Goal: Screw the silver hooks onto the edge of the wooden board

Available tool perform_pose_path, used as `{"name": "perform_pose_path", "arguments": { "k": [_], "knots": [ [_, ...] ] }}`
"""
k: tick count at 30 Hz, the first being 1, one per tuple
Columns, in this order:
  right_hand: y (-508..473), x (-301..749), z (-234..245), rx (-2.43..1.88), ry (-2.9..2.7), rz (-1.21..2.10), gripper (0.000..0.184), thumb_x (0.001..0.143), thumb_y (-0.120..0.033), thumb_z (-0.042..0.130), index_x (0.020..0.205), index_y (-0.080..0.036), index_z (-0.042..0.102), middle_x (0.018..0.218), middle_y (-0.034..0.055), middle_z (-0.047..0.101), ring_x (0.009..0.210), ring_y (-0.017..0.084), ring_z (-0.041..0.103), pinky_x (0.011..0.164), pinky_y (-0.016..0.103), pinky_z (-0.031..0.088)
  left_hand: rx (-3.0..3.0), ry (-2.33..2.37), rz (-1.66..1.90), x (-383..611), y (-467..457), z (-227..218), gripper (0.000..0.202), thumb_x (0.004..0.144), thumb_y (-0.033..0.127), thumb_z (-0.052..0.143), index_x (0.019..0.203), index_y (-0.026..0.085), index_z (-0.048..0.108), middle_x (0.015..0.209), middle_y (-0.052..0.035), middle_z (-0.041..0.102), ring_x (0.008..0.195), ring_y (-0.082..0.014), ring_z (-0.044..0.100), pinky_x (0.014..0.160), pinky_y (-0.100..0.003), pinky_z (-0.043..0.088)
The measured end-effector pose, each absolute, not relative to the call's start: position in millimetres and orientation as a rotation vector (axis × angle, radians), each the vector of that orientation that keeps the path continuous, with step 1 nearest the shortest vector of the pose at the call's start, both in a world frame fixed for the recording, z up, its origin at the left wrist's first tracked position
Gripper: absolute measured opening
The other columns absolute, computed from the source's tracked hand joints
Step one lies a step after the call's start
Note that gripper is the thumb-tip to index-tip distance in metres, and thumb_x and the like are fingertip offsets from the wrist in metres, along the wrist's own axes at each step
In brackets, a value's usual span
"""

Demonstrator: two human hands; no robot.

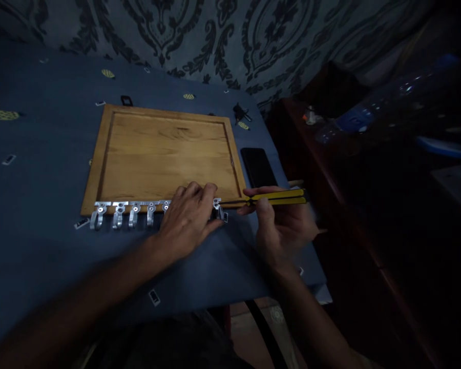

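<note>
A framed wooden board (165, 154) lies flat on the blue-covered table. Along its near edge runs a row of several silver metal coat hooks (135, 214), fixed with cross-head screws. My left hand (188, 220) is closed over this edge near the right end, fingers on top and thumb low beside the last hook (216, 203); it hides part of the row. In my right hand (282, 225) is a screwdriver (278, 197) with a yellow and black handle. Its thin shaft lies nearly level, pointing left, with the tip at or close to the last hook.
Right of the board lies a black phone (258, 166). Beyond it sits a small dark object (241, 113), and a black square loop (126, 100) is behind the board. A plastic bottle (369, 113) lies on dark furniture (311, 138) at the right. Patterned wallpaper (200, 41) backs the table.
</note>
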State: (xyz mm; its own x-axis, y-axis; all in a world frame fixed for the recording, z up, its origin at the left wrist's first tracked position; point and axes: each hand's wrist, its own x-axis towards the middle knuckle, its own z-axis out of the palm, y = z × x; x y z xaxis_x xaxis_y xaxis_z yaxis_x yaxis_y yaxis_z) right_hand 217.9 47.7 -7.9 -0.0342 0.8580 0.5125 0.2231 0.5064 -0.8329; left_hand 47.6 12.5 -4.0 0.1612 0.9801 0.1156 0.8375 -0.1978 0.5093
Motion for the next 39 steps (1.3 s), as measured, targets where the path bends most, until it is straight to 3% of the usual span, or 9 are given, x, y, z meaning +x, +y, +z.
{"name": "perform_pose_path", "arguments": {
  "k": [9,16,24,30,36,39],
  "knots": [
    [48.3,216.0,-7.4,-0.956,-1.623,0.674,0.008,0.093,-0.028,0.067,0.101,-0.025,0.065,0.096,-0.0021,0.078,0.06,0.011,0.072,0.066,0.03,0.062,2.089,1.747,0.584,48.0,12.7,-2.5,0.044,0.085,0.029,0.077,0.116,0.019,0.047,0.109,-0.0077,0.065,0.109,-0.0295,0.058,0.092,-0.042,0.046],
    [53.1,222.7,4.5,-0.949,-1.771,0.749,0.007,0.093,-0.029,0.066,0.098,-0.024,0.067,0.095,-0.0003,0.076,0.061,0.012,0.071,0.06,0.029,0.06,2.113,1.733,0.607,47.6,13.2,-4.2,0.044,0.085,0.03,0.077,0.116,0.019,0.047,0.107,-0.0072,0.064,0.109,-0.0295,0.057,0.091,-0.042,0.046],
    [69.7,229.7,20.8,-0.873,-1.971,0.862,0.008,0.094,-0.027,0.065,0.102,-0.023,0.067,0.096,-0.0005,0.077,0.057,0.01,0.069,0.064,0.027,0.059,2.117,1.75,0.626,47.8,13.8,-7.2,0.047,0.084,0.032,0.077,0.118,0.02,0.047,0.106,-0.0063,0.065,0.108,-0.0296,0.058,0.09,-0.042,0.046],
    [82.9,223.3,32.6,-0.808,-2.104,0.941,0.009,0.093,-0.03,0.067,0.098,-0.022,0.067,0.08,-0.0029,0.073,0.054,0.009,0.066,0.054,0.023,0.053,2.125,1.737,0.604,47.3,14.5,-5.4,0.046,0.085,0.032,0.077,0.117,0.019,0.047,0.106,-0.007,0.066,0.109,-0.0297,0.058,0.091,-0.042,0.046],
    [74.0,219.4,30.9,-0.91,-2.015,0.697,0.009,0.093,-0.031,0.064,0.095,-0.024,0.069,0.091,0.0022,0.075,0.086,0.019,0.072,0.083,0.036,0.058,2.131,1.731,0.596,47.0,13.6,-2.7,0.045,0.086,0.03,0.076,0.119,0.02,0.046,0.108,-0.0083,0.067,0.11,-0.03,0.058,0.091,-0.042,0.046],
    [69.5,215.0,29.7,-0.883,-1.921,0.802,0.011,0.093,-0.032,0.064,0.1,-0.025,0.068,0.1,0.0036,0.074,0.098,0.021,0.071,0.092,0.04,0.057,2.136,1.746,0.607,47.4,13.1,-4.7,0.047,0.085,0.031,0.077,0.119,0.02,0.046,0.107,-0.0077,0.067,0.11,-0.0296,0.059,0.092,-0.042,0.046]
  ]
}}
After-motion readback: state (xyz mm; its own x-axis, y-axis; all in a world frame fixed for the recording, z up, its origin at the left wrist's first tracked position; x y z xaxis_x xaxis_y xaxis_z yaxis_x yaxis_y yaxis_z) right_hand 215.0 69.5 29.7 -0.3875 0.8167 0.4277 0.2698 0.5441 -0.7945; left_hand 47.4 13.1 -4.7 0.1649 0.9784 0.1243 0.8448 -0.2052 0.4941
